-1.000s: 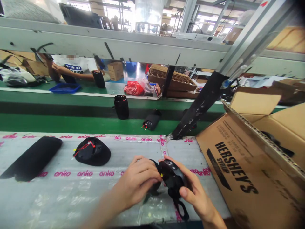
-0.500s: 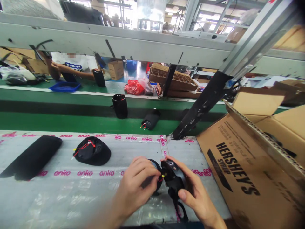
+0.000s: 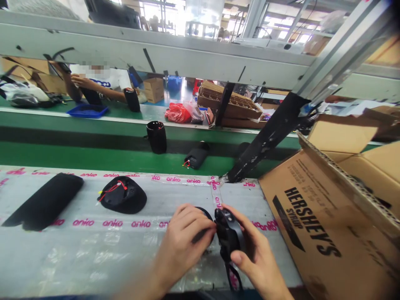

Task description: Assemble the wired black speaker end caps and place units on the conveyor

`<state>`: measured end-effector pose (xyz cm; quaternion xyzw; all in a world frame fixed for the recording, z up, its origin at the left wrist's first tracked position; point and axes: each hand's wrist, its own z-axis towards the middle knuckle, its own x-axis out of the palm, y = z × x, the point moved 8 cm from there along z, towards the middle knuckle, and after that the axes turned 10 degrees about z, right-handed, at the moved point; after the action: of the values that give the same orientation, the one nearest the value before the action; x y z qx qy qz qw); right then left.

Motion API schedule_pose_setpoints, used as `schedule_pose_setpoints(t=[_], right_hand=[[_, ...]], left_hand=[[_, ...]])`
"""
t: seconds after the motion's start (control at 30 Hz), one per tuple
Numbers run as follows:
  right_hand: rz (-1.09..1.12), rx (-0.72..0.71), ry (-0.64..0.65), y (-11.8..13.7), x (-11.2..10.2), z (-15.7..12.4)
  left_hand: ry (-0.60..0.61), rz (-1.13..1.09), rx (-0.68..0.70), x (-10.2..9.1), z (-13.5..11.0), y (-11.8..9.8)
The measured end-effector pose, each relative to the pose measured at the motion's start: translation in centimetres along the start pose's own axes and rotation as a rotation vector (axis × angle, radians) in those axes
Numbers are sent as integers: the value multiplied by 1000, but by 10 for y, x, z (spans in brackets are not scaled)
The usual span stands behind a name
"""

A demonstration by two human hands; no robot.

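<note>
My right hand [image 3: 254, 250] is closed round a black plastic speaker part [image 3: 229, 233] with small light spots along its upper edge. A black strap loop [image 3: 235, 277] hangs beneath it. Close beside it on the left, my left hand [image 3: 187, 231] pinches at the gap between this part and a dark rounded piece [image 3: 201, 213]. Those fingertips cover the spot where a red wire showed a moment earlier. Most of the rounded piece is hidden behind my left hand. On the bench, a black rounded cap [image 3: 125, 195] with red wires lies left of a black fabric-like panel's right end [image 3: 46, 202].
An open cardboard box [image 3: 328, 221] stands at the right, beside a slanted black post [image 3: 268, 137]. Beyond the bench, a green conveyor [image 3: 78, 154] carries a black cylinder [image 3: 156, 137] and a black wired piece [image 3: 196, 156]. Across it, another person [image 3: 96, 85] works near a blue tray [image 3: 87, 110].
My left fingertips have moved slightly right, and the red wire and yellow connector there are now covered. The speaker part has turned a little. Across the conveyor, the other person's hand has moved.
</note>
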<state>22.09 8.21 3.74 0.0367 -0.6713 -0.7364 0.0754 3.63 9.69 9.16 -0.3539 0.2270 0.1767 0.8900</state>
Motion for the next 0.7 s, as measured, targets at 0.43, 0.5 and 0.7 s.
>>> schedule_pose_setpoints(t=[0.43,0.5,0.7], right_hand=[[-140,59,-23,6,11,4],[-166,79,32,9,15,3],[-238,17,17,8,26,6]], left_hand=[[-49,102,-64,3,-22,11],[-43,48,-72,1,-22,14],[22,-81,-213,6,-29,33]])
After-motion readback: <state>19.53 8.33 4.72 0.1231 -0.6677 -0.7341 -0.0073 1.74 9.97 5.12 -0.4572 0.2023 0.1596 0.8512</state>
